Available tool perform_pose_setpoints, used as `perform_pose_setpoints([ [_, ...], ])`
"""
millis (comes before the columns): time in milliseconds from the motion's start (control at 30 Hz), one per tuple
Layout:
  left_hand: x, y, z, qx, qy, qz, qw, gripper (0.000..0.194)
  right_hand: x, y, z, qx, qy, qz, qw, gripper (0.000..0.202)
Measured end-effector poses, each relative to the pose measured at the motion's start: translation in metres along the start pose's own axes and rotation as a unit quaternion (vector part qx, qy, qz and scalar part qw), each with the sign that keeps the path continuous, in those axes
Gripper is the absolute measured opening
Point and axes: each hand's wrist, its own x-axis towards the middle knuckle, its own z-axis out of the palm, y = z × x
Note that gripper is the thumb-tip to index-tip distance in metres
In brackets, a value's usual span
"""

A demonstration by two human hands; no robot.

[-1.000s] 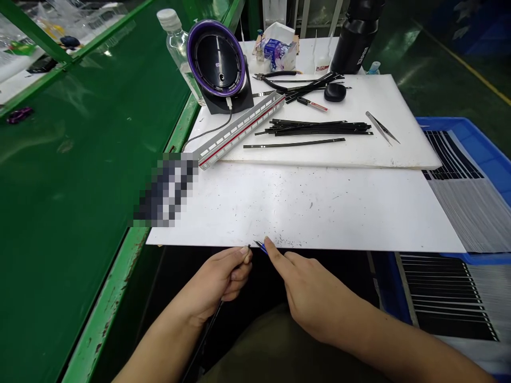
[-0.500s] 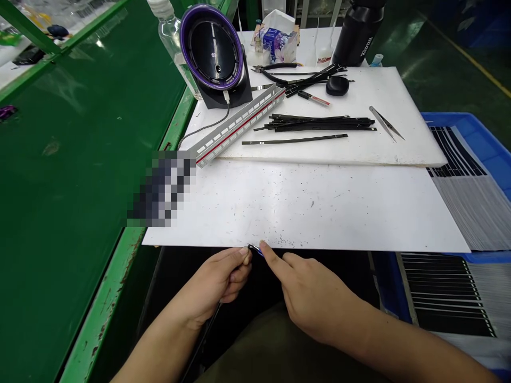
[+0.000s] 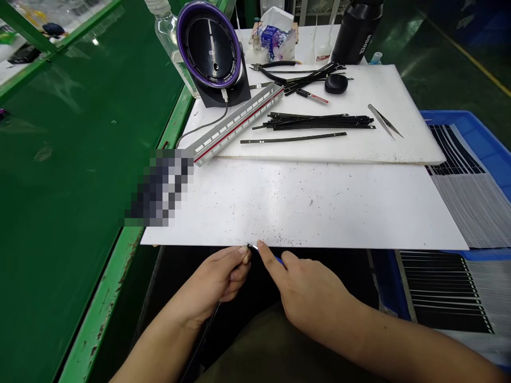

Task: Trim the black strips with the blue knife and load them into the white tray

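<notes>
At the front edge of the white board [image 3: 311, 213], my left hand [image 3: 229, 274] is closed on a thin black strip [image 3: 213, 316], whose tail hangs below the fist. My right hand [image 3: 297, 279] grips a slim blue tool [image 3: 279, 260] with a metal tip, index finger stretched along it. The tool's tip meets the strip's end at my left thumb. Tiny dark shavings lie on the board just beyond my hands. Farther back, a white foam slab [image 3: 407, 149] carries a pile of black strips [image 3: 315, 122] and one separate strip [image 3: 295, 139].
A purple-rimmed fan [image 3: 209, 45], a slotted grey rail [image 3: 239, 125], pliers [image 3: 275, 65], a cutter [image 3: 313, 96], tweezers [image 3: 385, 121] and a black bottle [image 3: 357, 34] are on the table. Blue trays [image 3: 495, 154] stand right; a green frame [image 3: 107, 287] runs left.
My right index fingertip has shifted slightly left, and more of the tool's blue handle shows. My left hand keeps its hold on the strip.
</notes>
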Motion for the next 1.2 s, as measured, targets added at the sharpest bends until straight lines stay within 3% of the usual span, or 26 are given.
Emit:
perform_pose_setpoints([
  [467, 0.0, 0.001, 0.0, 0.005, -0.007, 0.007, 1.0, 0.029, -0.004, 0.004, -0.003, 0.096, 0.017, 0.013, 0.995, 0.071],
  [867, -0.001, 0.002, -0.001, -0.004, -0.002, -0.006, 1.0, 0.031, 0.0, 0.001, -0.004, 0.032, 0.002, 0.005, 0.999, 0.078],
  [1033, 0.0, 0.002, 0.001, -0.004, -0.006, 0.001, 1.0, 0.03, -0.002, -0.001, 0.007, -0.015, 0.022, 0.0, 1.0, 0.085],
  [1200, -0.004, 0.001, 0.006, -0.01, -0.014, 0.013, 1.0, 0.022, -0.007, 0.002, 0.031, -0.054, 0.071, -0.004, 0.996, 0.09],
])
